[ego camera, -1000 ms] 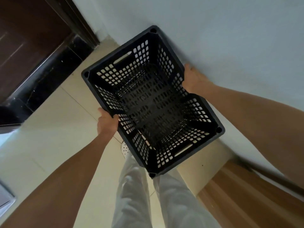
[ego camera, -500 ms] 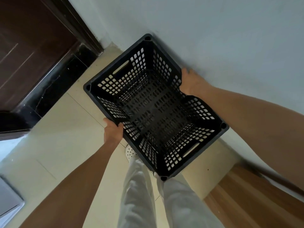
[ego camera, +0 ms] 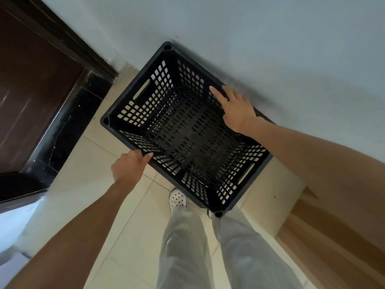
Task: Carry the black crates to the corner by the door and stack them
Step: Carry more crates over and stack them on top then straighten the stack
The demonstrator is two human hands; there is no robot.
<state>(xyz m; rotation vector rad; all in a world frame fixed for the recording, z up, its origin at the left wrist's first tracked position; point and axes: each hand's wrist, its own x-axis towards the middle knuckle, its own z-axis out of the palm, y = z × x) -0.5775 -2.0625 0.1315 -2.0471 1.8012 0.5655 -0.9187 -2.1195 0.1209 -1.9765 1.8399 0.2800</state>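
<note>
One empty black crate (ego camera: 183,132) with perforated walls and slot handles sits low against the pale wall, its far corner close to the door frame. My left hand (ego camera: 129,167) grips the crate's near-left rim, fingers curled over the edge. My right hand (ego camera: 235,109) lies flat on the far-right rim beside the wall, fingers stretched out and not curled around it. Whether the crate rests on the floor or on something beneath it is hidden. No other crate shows.
A dark wooden door (ego camera: 31,80) with a black threshold (ego camera: 68,126) fills the left. The pale wall (ego camera: 270,38) runs behind the crate. Cream tiles (ego camera: 83,195) cover the floor, wood flooring (ego camera: 323,236) starts at right. My legs and white shoe (ego camera: 177,200) stand just behind the crate.
The crate has gone down and forward toward the wall and door corner. My right hand has loosened from gripping the rim to lying flat on it; the left still holds.
</note>
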